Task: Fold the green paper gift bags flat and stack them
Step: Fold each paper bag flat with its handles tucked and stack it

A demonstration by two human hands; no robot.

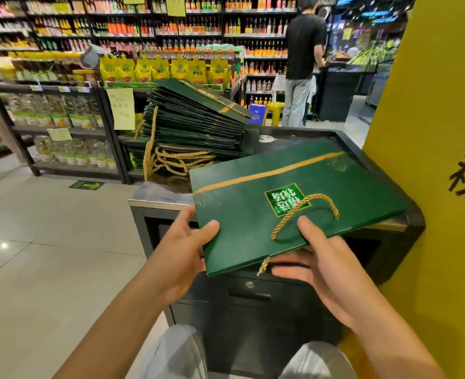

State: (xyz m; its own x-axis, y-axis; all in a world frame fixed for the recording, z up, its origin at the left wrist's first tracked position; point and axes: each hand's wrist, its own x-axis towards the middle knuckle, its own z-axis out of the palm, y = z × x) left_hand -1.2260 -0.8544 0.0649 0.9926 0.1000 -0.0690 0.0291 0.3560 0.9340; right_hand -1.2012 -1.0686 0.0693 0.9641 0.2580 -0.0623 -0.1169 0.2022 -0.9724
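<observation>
Observed at this moment: both of my hands hold one green gift bag [294, 203], folded flat, logo face up and reading upside down to me.

Left hand [182, 247]: the thumb lies on top of the bag's near left corner. The fingers pass under it and are hidden. The corner is gripped between thumb and fingers.

Right hand [321, 266]: the thumb presses on the upper face close to the near edge. The fingers reach out below that edge and show just beneath it. The bag is pinched between thumb and fingers.

Gold rope handle [319, 196]: it lies looped on the upper face, arching over and beyond my right thumb. A short end of a second cord hangs from the near edge, just left of my right fingertips.

Position of the bag: it extends forward from my fingers over the dark counter [160, 195], tilted slightly, its near edge overhanging towards me. Whether its far end touches the counter cannot be told.

Stack of folded bags [195, 124]: it stands on the counter, ahead of my left fingers and well apart from them. It is tall, its upper layers lean, and gold cords spill from its near side.

Surroundings: a yellow pillar [431, 132] stands right of my right hand. Shelves of bottles [143, 28] and a person in a black shirt [303, 50] are far beyond my fingers.
</observation>
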